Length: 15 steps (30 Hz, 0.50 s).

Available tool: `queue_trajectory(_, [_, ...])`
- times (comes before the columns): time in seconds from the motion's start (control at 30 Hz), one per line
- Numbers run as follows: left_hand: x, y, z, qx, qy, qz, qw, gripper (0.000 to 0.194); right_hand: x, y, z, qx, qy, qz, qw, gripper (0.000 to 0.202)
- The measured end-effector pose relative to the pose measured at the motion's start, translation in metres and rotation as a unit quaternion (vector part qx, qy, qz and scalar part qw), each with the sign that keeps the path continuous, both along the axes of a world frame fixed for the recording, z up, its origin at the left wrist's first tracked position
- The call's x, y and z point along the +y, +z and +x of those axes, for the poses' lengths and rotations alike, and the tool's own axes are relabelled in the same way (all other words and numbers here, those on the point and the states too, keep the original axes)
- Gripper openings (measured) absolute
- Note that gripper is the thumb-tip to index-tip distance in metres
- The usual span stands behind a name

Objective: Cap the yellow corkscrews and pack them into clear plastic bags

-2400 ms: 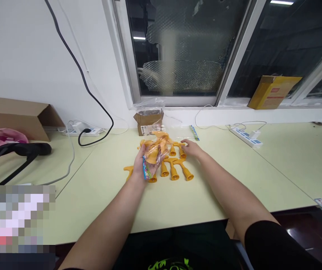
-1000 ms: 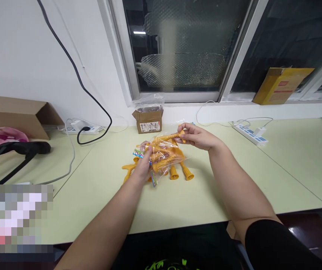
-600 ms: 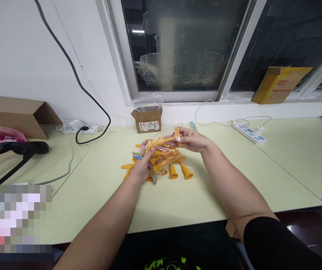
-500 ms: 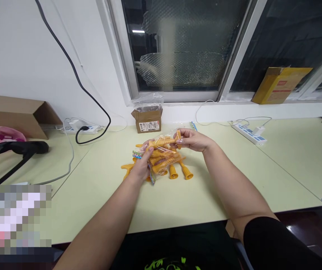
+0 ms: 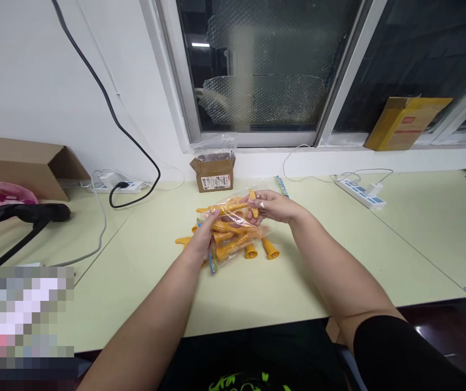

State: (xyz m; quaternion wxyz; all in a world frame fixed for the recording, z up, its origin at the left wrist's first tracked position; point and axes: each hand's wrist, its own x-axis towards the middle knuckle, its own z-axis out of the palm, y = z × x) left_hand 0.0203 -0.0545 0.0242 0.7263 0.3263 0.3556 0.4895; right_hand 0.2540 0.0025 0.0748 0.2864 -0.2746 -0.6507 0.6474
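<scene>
A clear plastic bag [image 5: 233, 231] with several yellow-orange plastic pieces in it is held over the table. My left hand [image 5: 203, 236] is closed on the bag's left side, beside its blue-green printed edge. My right hand [image 5: 271, 206] pinches the T-shaped end of a yellow plastic piece [image 5: 253, 203], at the upper right of the bag. Whether that piece is inside the film or on top of it I cannot tell. Below and around the bag lie loose yellow pieces, among them a flared cone-like one [image 5: 271, 248] and a forked one [image 5: 183, 241].
An opened small cardboard box [image 5: 215, 174] stands by the wall, with a printed strip [image 5: 281, 185] to its right. Power strips lie at left [image 5: 131, 187] and right [image 5: 361, 193]. A black frame-like object [image 5: 33, 214] and a large carton [image 5: 17, 163] are far left.
The bag has turned and tilted, its printed edge now lower left. My right hand has shifted slightly left and down with the T-shaped end. My left hand has moved slightly left.
</scene>
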Motion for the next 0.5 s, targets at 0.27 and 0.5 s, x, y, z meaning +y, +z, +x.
queue_trajectory(0.27, [0.003,-0.006,0.001,-0.003,0.080,0.069,0.994,0.050,-0.003,0.007,-0.011,-0.034,-0.135,0.116,0.983,0.044])
queue_trajectory(0.5, [0.010,0.003,-0.008,-0.043,0.146,0.097,0.984,0.055,0.023,0.001,0.038,-0.167,-0.404,0.205,0.876,0.020])
